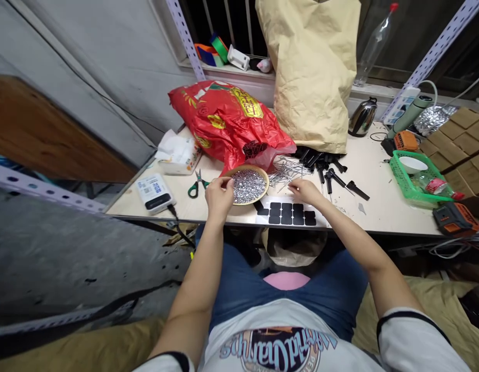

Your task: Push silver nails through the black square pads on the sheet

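My left hand (219, 196) is closed in a pinch at the left rim of a round, shallow bowl (247, 203). Inside the bowl lies a heap of small shiny metal pieces (249, 185). Whatever the left fingertips may hold is too small to make out. My right hand (306, 191) also pinches, just in front of a loose pile of thin metal rods (288, 169); what is between its fingers cannot be made out. Below it lies a white sheet with black rounded square stickers (286, 213). Black plastic-handled parts (329, 181) are scattered to the right.
Behind the bowl stand a red plastic bag (232, 121) and a tall brown paper bag (313, 77). Green-handled scissors (198, 183), a tissue pack (179, 155) and a white power bank-like device (154, 194) are left. A green basket (410, 191) and battery pack (454, 219) stand right.
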`<act>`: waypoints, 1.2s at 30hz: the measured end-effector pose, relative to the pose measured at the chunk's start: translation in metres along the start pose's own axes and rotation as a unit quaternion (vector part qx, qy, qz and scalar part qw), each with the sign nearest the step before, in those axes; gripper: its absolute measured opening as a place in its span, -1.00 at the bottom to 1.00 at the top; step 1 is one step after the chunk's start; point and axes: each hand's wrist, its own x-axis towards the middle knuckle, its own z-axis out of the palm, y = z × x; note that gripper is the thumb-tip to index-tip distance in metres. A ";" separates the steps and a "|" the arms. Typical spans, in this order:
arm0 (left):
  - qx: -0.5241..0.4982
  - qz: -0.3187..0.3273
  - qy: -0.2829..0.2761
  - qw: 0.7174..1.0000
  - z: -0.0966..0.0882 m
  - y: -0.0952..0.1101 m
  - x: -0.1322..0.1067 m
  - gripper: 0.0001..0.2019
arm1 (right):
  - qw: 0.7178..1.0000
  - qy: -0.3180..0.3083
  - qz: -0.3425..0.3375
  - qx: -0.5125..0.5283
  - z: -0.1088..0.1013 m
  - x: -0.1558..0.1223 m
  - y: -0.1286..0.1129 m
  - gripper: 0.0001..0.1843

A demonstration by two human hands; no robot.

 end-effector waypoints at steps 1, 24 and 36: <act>0.020 0.002 -0.028 0.999 0.002 0.001 0.005 -0.79 | 0.999 -0.015 0.005 -0.048 -0.002 0.011 0.001 -0.76; 0.138 -0.002 -0.121 0.983 0.021 0.014 0.029 -0.76 | 0.974 -0.086 -0.007 -0.210 -0.004 0.012 0.016 -0.70; -0.064 -0.053 -0.085 0.993 0.013 0.019 0.016 -0.78 | 0.961 -0.072 0.025 -0.265 -0.018 0.034 0.014 -0.67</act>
